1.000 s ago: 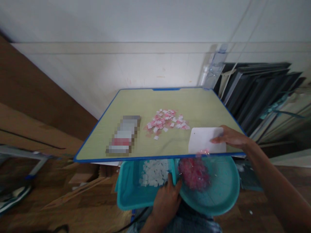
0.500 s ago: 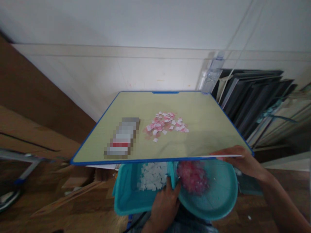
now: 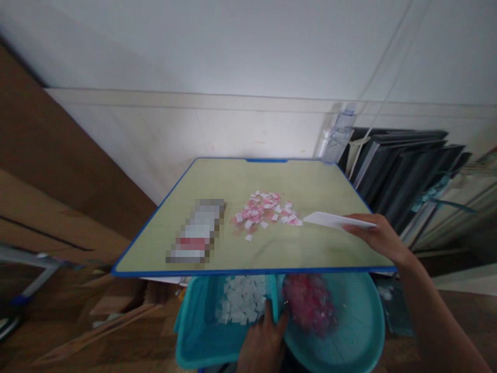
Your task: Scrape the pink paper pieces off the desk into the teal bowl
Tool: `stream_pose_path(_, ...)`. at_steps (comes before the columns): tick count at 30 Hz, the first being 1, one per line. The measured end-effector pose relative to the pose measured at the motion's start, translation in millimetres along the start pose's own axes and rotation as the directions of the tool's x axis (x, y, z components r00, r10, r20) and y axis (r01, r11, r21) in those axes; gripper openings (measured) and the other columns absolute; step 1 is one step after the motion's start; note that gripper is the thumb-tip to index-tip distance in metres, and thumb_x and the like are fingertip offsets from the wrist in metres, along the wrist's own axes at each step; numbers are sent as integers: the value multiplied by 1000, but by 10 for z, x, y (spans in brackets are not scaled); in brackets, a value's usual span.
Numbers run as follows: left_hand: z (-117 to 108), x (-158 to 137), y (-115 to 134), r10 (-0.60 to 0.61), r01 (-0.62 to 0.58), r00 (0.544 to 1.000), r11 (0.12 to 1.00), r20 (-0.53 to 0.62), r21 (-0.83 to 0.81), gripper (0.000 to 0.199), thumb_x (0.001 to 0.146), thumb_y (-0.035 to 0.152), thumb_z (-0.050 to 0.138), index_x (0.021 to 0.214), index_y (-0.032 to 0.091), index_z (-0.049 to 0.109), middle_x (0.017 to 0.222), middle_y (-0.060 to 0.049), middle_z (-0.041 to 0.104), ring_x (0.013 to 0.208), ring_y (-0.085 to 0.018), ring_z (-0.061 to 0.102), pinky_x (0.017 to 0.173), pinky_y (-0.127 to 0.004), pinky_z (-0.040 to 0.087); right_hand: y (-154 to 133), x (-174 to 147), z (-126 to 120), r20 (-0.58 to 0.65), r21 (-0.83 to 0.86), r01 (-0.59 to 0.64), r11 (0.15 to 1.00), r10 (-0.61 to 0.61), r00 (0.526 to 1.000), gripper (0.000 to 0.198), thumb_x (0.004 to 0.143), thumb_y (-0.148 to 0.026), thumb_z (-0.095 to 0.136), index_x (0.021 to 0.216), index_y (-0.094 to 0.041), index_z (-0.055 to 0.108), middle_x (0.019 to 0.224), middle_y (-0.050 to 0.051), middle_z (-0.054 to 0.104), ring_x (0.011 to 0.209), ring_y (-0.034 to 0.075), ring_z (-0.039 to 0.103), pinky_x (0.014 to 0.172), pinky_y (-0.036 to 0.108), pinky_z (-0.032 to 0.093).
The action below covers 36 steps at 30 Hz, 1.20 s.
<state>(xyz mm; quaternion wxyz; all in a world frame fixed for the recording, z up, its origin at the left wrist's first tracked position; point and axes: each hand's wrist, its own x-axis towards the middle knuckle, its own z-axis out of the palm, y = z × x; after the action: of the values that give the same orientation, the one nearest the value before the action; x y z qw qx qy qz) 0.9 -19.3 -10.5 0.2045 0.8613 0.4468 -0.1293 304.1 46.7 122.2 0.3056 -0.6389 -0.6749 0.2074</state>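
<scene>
My right hand (image 3: 375, 235) is above the right side of a yellow-green board (image 3: 310, 176) with blue edging. It is closed on a thin white card (image 3: 330, 219), held nearly flat by its right end. The card's left tip is beside a scattered heap of small pink and white squares (image 3: 256, 210) on the board. Below the board's front edge, my left hand (image 3: 262, 339) has finger and thumb on either side of the rim of a teal rectangular tray (image 3: 184, 331). Loose white squares (image 3: 243, 300) lie in the tray. Beside it, a round teal basin (image 3: 363, 331) holds a wet-looking pink-red mass (image 3: 310, 303).
A blurred-out flat object (image 3: 198, 230) lies on the board's left. A clear plastic bottle (image 3: 339, 135) stands at the back right corner by the wall. Dark panels (image 3: 407, 166) lean at the right. Cardboard pieces (image 3: 116, 303) lie on the wooden floor at the left.
My right hand has lifted the white card from the board's front edge, bringing it up and further over the board. My left hand stays at the tray rim. The view has tilted slightly upward.
</scene>
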Motion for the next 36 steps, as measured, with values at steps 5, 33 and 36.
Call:
stream_pose_path(5, -26, -17, -2, 0, 0, 1000, 1000, 29, -4, 67, 73, 7, 44, 134, 33, 31, 138, -18, 29, 93, -26, 59, 77, -38, 46, 50, 54, 46, 100, -11, 33, 999, -32, 995, 35, 78, -46, 53, 78, -15, 69, 68, 7, 67, 60, 20, 58, 53, 29, 44)
stream_pose_path(33, 58, -25, -26, 33, -33, 998, 999, -55, 0, 65, 76, 11, 48, 135, 32, 30, 135, -20, 30, 92, -27, 59, 75, -39, 47, -111, 207, 280, -56, 6, 76, 997, -76, 996, 30, 78, -40, 52, 75, -13, 66, 64, 4, 64, 56, 15, 55, 49, 25, 41)
stream_pose_path(36, 51, -22, -25, 32, -32, 998, 999, -47, 4, 64, 76, 11, 49, 134, 32, 31, 135, -20, 31, 90, -27, 60, 75, -39, 47, -98, 250, 316, -37, 2, 74, 997, -74, 997, 30, 77, -39, 53, 69, -13, 65, 57, 2, 62, 51, 14, 53, 46, 24, 40)
